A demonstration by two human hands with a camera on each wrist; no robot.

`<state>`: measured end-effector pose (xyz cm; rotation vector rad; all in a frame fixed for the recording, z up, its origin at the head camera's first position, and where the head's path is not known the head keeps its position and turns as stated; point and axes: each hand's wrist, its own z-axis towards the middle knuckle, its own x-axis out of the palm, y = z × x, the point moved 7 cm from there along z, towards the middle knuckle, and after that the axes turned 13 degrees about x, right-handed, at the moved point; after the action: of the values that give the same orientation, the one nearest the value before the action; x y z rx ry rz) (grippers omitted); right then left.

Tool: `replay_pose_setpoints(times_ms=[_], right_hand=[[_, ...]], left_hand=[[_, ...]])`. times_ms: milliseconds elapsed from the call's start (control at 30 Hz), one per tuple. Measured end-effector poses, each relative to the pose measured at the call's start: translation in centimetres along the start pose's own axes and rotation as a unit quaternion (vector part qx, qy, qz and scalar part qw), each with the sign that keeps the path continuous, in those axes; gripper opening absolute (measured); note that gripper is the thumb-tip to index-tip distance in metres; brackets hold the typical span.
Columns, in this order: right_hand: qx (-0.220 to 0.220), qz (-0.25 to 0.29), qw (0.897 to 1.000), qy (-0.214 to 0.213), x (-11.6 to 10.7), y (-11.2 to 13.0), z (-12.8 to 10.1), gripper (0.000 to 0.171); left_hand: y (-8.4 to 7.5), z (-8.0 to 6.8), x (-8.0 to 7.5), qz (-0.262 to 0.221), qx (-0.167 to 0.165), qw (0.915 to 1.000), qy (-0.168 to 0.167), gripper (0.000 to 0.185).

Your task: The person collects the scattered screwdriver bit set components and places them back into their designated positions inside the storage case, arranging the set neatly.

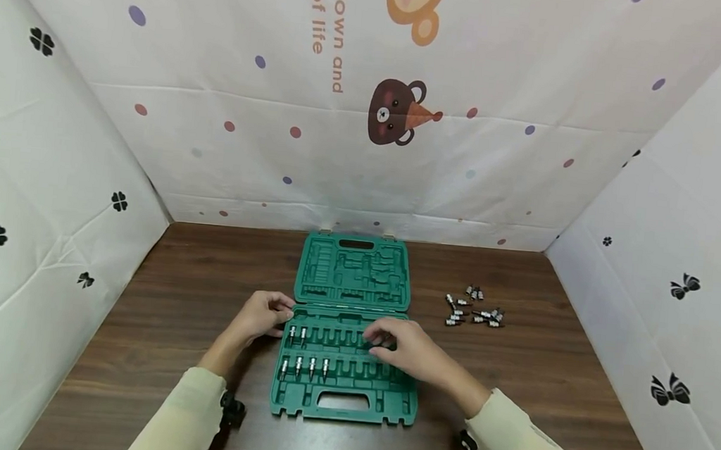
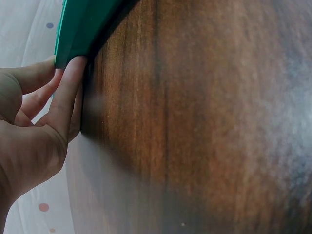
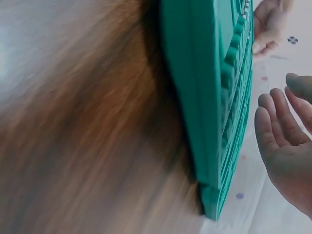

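Observation:
A green plastic tool case (image 1: 343, 414) lies unfolded on the table, its moulded lid (image 1: 352, 299) toward the back wall. My left hand (image 1: 262, 315) grips the left edge of the tray near the hinge; in the left wrist view, thumb and fingers (image 2: 73, 78) pinch its corner. Over the right part of the tray hovers my right hand (image 1: 406, 349), fingers loosely bent, with nothing visible in them in the right wrist view. Two silver bit sockets (image 1: 303, 335) stand in the upper row's left slots, and several more (image 1: 312, 368) fill the lower row's left end.
Several loose bit sockets (image 1: 487, 317) lie scattered on the brown wooden table (image 1: 514, 378), right of the case. A patterned white sheet (image 1: 339, 174) rises behind the table's back edge, with similar white sheets along both sides.

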<state>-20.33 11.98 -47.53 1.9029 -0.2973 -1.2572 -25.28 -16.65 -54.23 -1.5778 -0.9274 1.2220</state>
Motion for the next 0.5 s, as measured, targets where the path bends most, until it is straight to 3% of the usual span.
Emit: replay_pose_setpoints(times_ms=[500], right_hand=[[0.032,0.043,0.993,-0.103,-4.2,-4.8,-3.1,0.031]], left_hand=[[0.2,0.0,-0.1,0.005,0.001,1.0,-0.003,0.018]])
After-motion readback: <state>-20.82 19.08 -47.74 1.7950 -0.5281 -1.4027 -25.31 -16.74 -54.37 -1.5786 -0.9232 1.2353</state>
